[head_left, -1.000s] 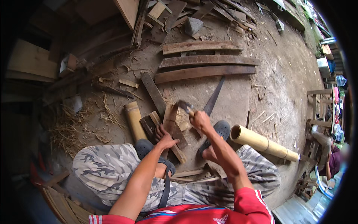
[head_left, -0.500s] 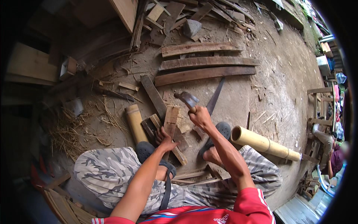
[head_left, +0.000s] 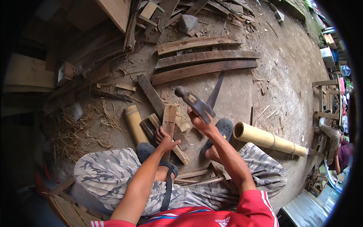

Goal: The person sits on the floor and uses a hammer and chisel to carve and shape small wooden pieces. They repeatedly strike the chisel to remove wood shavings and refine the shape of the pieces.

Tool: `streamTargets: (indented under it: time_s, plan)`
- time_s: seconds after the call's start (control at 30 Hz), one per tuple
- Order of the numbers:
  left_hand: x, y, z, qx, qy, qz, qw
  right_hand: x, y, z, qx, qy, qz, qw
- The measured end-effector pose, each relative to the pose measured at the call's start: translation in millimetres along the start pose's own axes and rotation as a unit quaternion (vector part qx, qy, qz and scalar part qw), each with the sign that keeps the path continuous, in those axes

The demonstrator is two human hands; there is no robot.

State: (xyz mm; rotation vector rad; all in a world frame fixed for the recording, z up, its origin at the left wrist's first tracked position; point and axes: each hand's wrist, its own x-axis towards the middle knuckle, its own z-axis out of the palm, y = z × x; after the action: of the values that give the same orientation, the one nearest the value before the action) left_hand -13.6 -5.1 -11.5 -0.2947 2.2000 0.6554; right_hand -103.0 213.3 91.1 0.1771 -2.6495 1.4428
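Observation:
My right hand (head_left: 203, 123) is closed round the handle of a claw hammer (head_left: 194, 103), whose dark metal head is raised above the ground and hides most of the handle. My left hand (head_left: 165, 140) grips the lower part of a short, light-brown wood block (head_left: 169, 116) from its left side, thumb pointing right. That block rests on crossed wood pieces, among them a narrow pale strip (head_left: 180, 154). A long dark board (head_left: 151, 92) leads away behind them. Just left lies a short bamboo piece (head_left: 136, 124). Beyond the hammer, a saw blade (head_left: 216, 90) lies on the ground, its near end hidden.
Three long planks (head_left: 206, 67) lie side by side ahead. A grey stone (head_left: 187, 24) and scrap wood are farther off. Right of my foot is a thick bamboo tube (head_left: 270, 140). Straw (head_left: 81, 132) covers ground at left. Another person (head_left: 342, 155) sits at far right.
The hammer has come up and its head has tilted, showing its top more fully. My left hand still holds the wood block. The whole view has shifted slightly.

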Motion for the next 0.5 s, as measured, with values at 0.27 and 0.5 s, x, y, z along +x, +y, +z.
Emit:
streamTargets:
  time_s: [0.27,0.5]
  plan:
    - [1,2,7,0.028,0.007,0.005,1.000,22,28,-3,-0.118,-0.149,0.224,0.956]
    - [6,-23,22,-0.015,0.034,0.080,0.996,16,-21,-28,-0.080,-0.058,0.144,0.985]
